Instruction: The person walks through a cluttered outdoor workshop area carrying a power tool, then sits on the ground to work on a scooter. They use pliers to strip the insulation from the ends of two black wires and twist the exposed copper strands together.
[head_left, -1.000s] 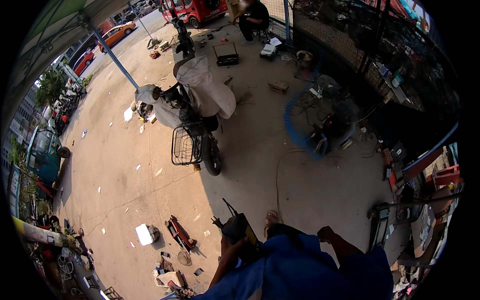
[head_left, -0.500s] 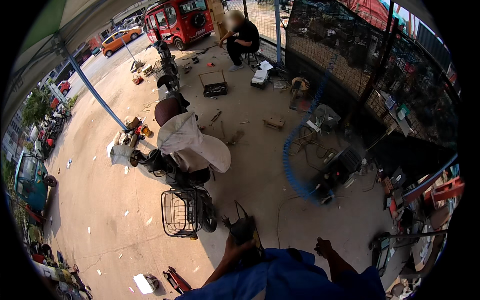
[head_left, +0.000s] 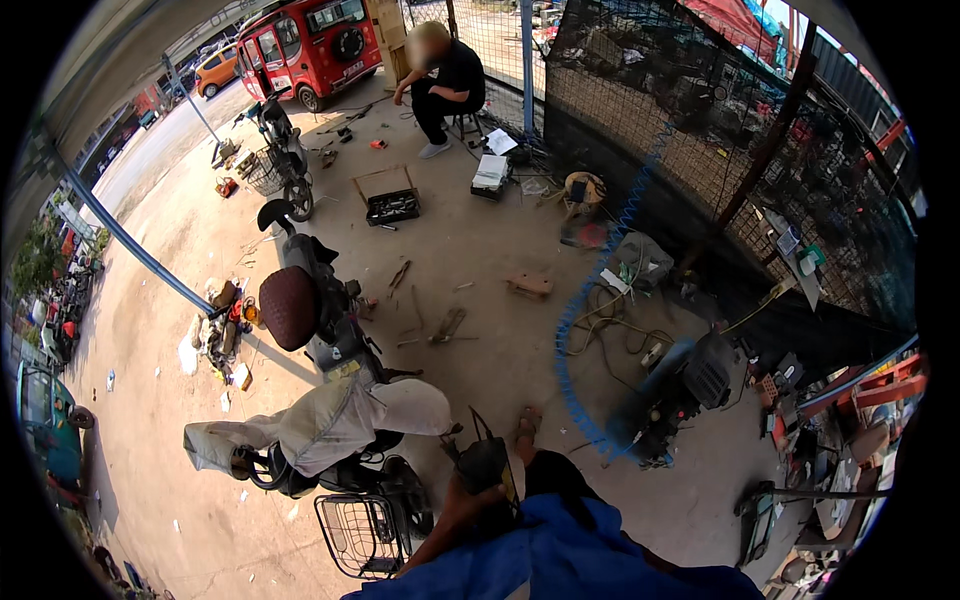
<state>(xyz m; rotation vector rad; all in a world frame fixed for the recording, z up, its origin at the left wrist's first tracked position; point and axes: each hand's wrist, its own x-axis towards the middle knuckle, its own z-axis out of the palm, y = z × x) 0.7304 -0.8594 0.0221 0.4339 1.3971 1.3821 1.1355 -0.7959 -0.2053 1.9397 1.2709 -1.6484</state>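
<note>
My left hand is closed around a black hand tool with a pale side and thin wires sticking up from it. I hold it just above my blue sleeve, next to the front of a parked electric scooter. The scooter has a grey cloth cover over its handlebars, a brown seat and a wire basket close to my forearm. My sandalled foot rests on the concrete beyond the tool. My right hand does not appear in the view.
A dark air compressor with a coiled blue hose stands to my right. An open toolbox, wood scraps and cables lie on the concrete. A person in black sits at the far fence, near a red vehicle and another scooter.
The view has swung down and toward the scooter, which now lies close on my left. My left hand still grips the black tool. My right hand, seen earlier at the right, has left the picture.
</note>
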